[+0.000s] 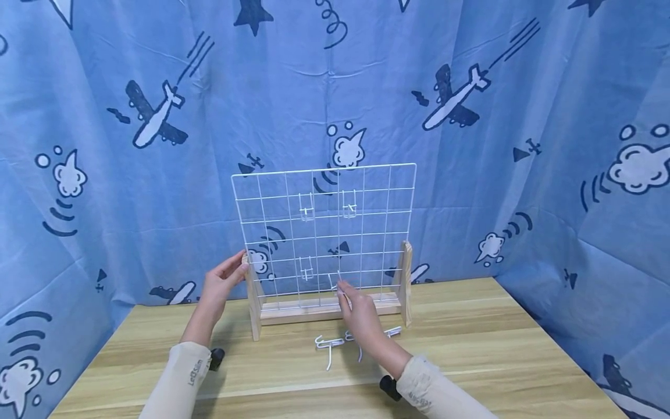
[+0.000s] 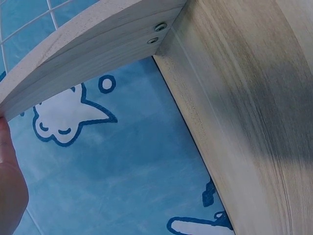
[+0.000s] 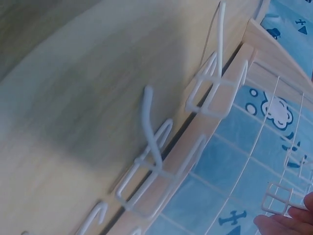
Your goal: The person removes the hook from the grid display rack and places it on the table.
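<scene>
A white wire grid panel (image 1: pixel 324 169) stands upright in a wooden base with two side posts. My left hand (image 1: pixel 217 288) grips the top of the left post (image 1: pixel 254 308); its thumb (image 2: pixel 9 171) lies against the wood in the left wrist view. Low on the grid, my right hand (image 1: pixel 360 311) pinches a white wire hook (image 3: pixel 278 198) by its prong, the looped end facing the wires. Whether that hook is latched on, I cannot tell. Three similar hooks hang on the grid: upper left (image 1: pixel 306 210), upper middle (image 1: pixel 349 208) and lower left (image 1: pixel 306 272).
Loose white hooks (image 1: pixel 328 343) lie on the wooden table (image 1: pixel 471 349) before the stand, partly hidden by my right hand. The right post (image 1: pixel 406 291) holds the grid's other side. A blue patterned curtain (image 1: pixel 293 116) hangs behind and at both sides.
</scene>
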Tool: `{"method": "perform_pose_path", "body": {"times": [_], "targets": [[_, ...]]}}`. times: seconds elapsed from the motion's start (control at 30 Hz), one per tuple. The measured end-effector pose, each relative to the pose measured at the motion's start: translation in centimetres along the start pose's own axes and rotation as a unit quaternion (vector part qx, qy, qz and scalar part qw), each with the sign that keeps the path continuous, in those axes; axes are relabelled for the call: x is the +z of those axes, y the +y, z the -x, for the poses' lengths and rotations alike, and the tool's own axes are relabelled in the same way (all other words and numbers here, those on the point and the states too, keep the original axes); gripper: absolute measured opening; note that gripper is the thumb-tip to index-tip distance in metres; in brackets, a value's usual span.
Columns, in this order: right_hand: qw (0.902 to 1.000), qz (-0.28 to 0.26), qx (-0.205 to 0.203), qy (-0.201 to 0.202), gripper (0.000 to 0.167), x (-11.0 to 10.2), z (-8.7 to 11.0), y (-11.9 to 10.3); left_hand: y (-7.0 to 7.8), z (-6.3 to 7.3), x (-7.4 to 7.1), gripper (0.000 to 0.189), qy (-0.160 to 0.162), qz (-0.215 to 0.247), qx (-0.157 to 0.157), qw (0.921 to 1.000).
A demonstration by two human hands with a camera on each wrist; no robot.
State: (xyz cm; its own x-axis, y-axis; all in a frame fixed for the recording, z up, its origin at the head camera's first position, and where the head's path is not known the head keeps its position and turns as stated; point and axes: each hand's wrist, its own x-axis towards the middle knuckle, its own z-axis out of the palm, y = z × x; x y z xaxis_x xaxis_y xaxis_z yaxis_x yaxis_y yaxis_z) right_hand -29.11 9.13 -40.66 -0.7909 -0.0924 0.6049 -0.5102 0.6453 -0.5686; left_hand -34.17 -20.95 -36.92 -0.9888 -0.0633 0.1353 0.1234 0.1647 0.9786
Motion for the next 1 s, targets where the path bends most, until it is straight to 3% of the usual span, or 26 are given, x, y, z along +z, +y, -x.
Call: {"method": "perform_pose_path", "body": {"times": [0.43,1.0], "targets": [[0.9992,-0.009,-0.04,0.002,0.025,1.4,0.6,-1.1,0.0,-0.1,0.1,0.055,0.009,0.003,-0.001,1.0],[0.9981,-0.026,-0.055,-0.013,0.025,2.7,1.2,-2.6,-0.1,-0.1,0.0,0.059,0.005,0.003,0.0,1.0]]}}
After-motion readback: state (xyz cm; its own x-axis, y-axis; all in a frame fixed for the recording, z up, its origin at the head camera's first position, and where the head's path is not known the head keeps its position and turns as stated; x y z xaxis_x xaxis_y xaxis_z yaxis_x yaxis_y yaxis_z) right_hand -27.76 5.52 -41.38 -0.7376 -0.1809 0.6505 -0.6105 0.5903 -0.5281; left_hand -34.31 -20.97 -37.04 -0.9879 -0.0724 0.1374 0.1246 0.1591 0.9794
